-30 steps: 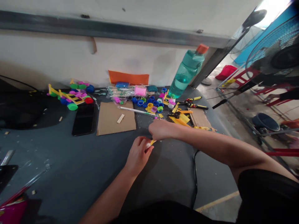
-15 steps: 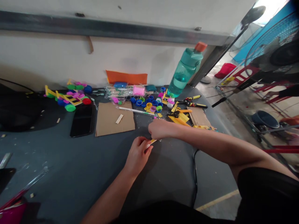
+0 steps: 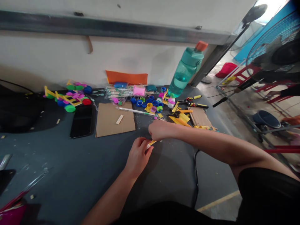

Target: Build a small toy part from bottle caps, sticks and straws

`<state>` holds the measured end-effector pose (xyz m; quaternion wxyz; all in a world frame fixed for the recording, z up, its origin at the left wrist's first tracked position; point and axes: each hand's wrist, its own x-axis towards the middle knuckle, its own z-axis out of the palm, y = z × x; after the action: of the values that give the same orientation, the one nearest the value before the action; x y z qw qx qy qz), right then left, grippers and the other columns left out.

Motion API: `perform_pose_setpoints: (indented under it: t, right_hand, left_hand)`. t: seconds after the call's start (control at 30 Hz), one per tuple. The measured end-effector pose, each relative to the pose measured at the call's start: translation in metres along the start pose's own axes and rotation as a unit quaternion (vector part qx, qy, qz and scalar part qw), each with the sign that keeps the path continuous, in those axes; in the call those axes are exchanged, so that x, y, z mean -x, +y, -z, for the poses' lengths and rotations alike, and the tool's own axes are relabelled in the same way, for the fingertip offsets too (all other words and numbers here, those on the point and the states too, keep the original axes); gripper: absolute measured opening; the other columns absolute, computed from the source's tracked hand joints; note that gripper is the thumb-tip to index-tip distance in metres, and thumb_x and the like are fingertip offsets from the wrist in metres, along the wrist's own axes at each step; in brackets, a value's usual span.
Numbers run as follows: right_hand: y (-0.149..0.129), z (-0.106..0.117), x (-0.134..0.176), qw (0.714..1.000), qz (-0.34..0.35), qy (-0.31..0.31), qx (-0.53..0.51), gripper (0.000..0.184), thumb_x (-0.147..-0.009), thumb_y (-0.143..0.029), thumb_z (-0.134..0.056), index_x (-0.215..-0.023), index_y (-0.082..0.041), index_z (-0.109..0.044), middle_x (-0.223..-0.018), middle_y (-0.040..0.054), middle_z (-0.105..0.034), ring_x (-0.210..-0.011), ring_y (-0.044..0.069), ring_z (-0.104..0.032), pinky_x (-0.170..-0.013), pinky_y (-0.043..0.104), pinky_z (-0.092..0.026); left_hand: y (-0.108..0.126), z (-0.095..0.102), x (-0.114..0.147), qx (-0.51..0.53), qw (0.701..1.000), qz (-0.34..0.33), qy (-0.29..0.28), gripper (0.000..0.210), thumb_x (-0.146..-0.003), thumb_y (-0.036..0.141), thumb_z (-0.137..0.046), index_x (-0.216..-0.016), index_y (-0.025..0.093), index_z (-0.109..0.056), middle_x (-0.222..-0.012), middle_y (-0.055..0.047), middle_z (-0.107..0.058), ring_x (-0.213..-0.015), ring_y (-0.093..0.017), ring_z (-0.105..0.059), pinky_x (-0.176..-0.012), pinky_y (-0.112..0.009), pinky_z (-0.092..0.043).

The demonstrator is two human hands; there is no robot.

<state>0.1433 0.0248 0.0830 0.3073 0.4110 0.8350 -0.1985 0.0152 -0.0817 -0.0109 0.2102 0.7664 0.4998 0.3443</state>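
Note:
Between thumb and fingers, my left hand (image 3: 140,154) pinches a short pale-and-yellow strip (image 3: 152,143) just above the dark table (image 3: 93,175). My right hand (image 3: 159,129) is closed right beside the strip's far end; its fingers are turned away, so whatever they grip is hidden. Behind the hands lies a cardboard piece (image 3: 112,125) with a small pale wooden stick (image 3: 119,119) on it. Several coloured bottle caps (image 3: 150,105) are clustered beyond my right hand, near yellow scraps (image 3: 180,119).
A teal bottle (image 3: 185,72) stands by the wall. Yellow-handled pliers (image 3: 193,102) lie at right. A black phone (image 3: 82,123) and small yellow-framed toy cars (image 3: 67,98) are at left. A cable (image 3: 196,178) crosses the table near me. A fan (image 3: 278,53) stands at far right.
Both hands stay almost in place. The strip between them shows a little more of its yellow face.

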Motion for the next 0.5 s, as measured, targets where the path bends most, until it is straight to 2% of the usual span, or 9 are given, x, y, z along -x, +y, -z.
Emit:
perform_pose_setpoints:
  t: [0.33, 0.5]
  right_hand:
    - [0.0034, -0.0036, -0.0047, 1.0, 0.004, 0.004, -0.002, 0.035, -0.062, -0.019, -0.055, -0.09, -0.01, -0.073, -0.08, 0.0164, -0.071, -0.076, 0.027, -0.067, -0.056, 0.026, -0.044]
    - [0.004, -0.0048, -0.0039, 1.0, 0.013, 0.004, -0.002, 0.034, -0.064, -0.019, -0.054, -0.092, -0.01, -0.072, -0.085, 0.0175, -0.071, -0.079, 0.026, -0.066, -0.06, 0.027, -0.045]
  left_hand:
    - [-0.0005, -0.0001, 0.0006, 0.001, 1.0, -0.006, 0.002, 0.019, -0.084, 0.017, -0.057, -0.101, 0.024, -0.062, -0.097, -0.005, -0.053, -0.088, -0.016, -0.056, -0.078, -0.03, -0.05]
    - [0.0005, 0.0001, 0.0006, 0.001, 1.0, -0.01, 0.008, 0.019, -0.084, 0.018, -0.056, -0.101, 0.023, -0.062, -0.097, -0.005, -0.054, -0.088, -0.017, -0.056, -0.079, -0.031, -0.051]
